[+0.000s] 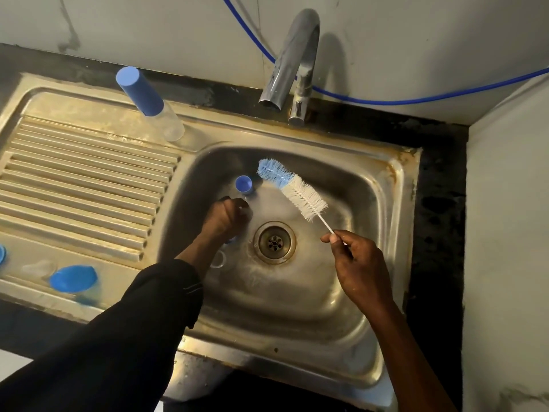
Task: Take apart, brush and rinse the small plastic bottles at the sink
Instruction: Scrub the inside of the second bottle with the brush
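My left hand [225, 217] is down in the sink basin [341, 179], fingers curled round a small clear bottle whose blue cap [244, 185] sticks out beyond the knuckles. Most of the bottle's body is hidden by the hand. My right hand [353, 260] pinches the thin white handle of a bottle brush [292, 188]. The brush's blue and white bristles hang in the air to the right of the cap, not touching it. Under my left wrist lie a clear ring [218, 260] and a small blue piece [231, 240].
A tall clear bottle with a long blue cap [148, 99] stands at the back of the ribbed drainboard [83, 185]. A blue cap [74, 278], a clear part [38, 267] and another blue piece [1, 254] lie at its front. The faucet [292, 60] overhangs the basin, above the drain [274, 242].
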